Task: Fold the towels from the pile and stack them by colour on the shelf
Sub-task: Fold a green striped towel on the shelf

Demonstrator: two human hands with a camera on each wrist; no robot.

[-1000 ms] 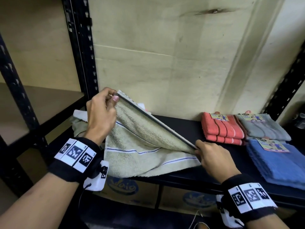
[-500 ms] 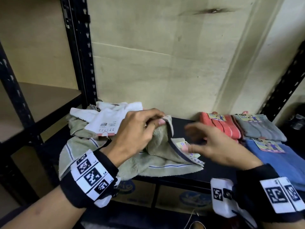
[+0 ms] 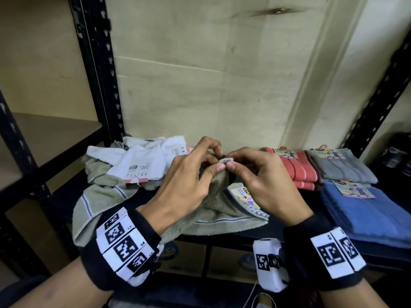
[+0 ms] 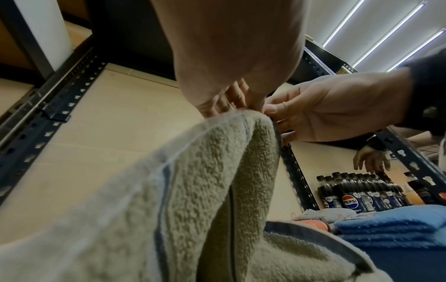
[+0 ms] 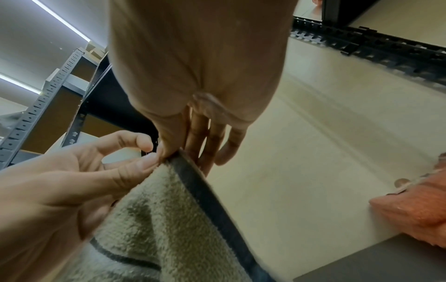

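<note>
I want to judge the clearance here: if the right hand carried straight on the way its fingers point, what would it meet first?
The right hand points left, so it would likely meet the left hand first; their fingertips pinch the same raised corner of the green towel. Behind that lies the white towel.

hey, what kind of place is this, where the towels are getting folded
Probably a shop stockroom or retail storage area. The black slotted metal shelf holds folded towels that carry "Face Towel" retail tags, and packs of Pepsi bottles stand on racking nearby, under strip lights.
</note>
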